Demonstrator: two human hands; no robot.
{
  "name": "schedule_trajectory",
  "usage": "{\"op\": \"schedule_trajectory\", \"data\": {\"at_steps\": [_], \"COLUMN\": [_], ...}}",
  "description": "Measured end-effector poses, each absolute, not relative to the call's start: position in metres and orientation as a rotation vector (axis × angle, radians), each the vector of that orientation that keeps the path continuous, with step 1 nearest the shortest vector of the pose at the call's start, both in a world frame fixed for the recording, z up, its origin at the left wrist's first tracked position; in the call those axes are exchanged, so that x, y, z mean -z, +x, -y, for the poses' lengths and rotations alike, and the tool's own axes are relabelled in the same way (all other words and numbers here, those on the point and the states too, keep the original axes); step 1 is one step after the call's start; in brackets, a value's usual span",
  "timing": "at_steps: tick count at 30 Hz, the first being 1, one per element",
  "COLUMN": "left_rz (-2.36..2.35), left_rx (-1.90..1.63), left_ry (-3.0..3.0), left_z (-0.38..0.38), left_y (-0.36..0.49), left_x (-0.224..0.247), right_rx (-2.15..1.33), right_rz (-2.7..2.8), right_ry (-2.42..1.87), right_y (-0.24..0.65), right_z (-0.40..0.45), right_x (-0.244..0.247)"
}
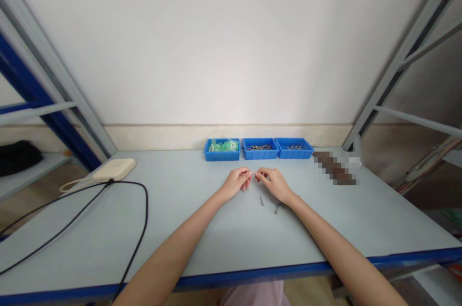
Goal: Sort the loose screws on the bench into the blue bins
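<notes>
My left hand point(236, 183) and my right hand point(274, 184) hover close together above the pale grey bench top point(231, 234). Their fingertips meet around a tiny pale piece point(253, 176), too small to identify. Just below my right hand, a dark screw point(262, 201) and a second dark screw point(276, 208) lie on the bench. Beyond my hands stand several blue plastic bins: one with green packets point(222, 149), one with metal screws point(260, 148), and one with more screws point(294, 148).
A black cable point(146, 219) loops across the bench's left side from a beige plastic device point(114, 169). A pixelated object point(335, 168) sits at the back right. Metal shelf uprights point(407, 56) rise at both sides, and a white wall point(231, 41) stands behind the bench.
</notes>
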State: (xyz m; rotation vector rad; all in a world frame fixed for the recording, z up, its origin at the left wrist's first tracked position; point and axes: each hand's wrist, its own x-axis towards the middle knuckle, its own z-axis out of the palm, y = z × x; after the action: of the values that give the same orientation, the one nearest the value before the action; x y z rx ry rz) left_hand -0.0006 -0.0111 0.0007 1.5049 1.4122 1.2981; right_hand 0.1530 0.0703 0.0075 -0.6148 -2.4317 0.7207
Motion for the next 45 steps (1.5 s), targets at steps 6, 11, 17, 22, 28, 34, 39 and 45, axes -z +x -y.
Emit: {"op": "schedule_trajectory", "data": {"at_steps": [6,11,17,22,28,34,39,45], "left_rz": [-1.401,-1.412,-1.371,-1.371,-1.339,-1.369,-1.361,-1.366], "left_rx": [-1.264,-1.264,-1.245,-1.187,-1.184,-1.154,-1.140,-1.161], "left_ry": [1.500,1.510,1.479,1.498,1.423,1.439,1.434,1.462], "left_z": [0.011,0.010,0.008,0.008,0.006,0.005,0.004,0.004], "left_y": [-0.001,-0.002,-0.004,-0.006,-0.009,-0.012,-0.013,-0.012], "left_x": [0.000,0.002,0.007,0.006,0.006,0.009,0.011,0.009], "right_rx": [-0.738,-0.722,-0.777,-0.736,-0.347,0.326,-0.072,-0.034], "right_rz": [2.401,2.445,2.430,2.592,2.505,2.328,2.715,2.890], "right_ry": [-0.595,-0.581,-0.537,-0.482,-0.859,-1.264,-0.947,-0.646], "right_y": [0.154,0.155,0.156,0.165,0.182,0.200,0.196,0.176], "right_z": [-0.072,-0.074,-0.077,-0.080,-0.141,-0.189,-0.121,-0.033], "right_x": [-0.007,-0.009,-0.008,-0.012,-0.039,-0.064,-0.047,-0.020]}}
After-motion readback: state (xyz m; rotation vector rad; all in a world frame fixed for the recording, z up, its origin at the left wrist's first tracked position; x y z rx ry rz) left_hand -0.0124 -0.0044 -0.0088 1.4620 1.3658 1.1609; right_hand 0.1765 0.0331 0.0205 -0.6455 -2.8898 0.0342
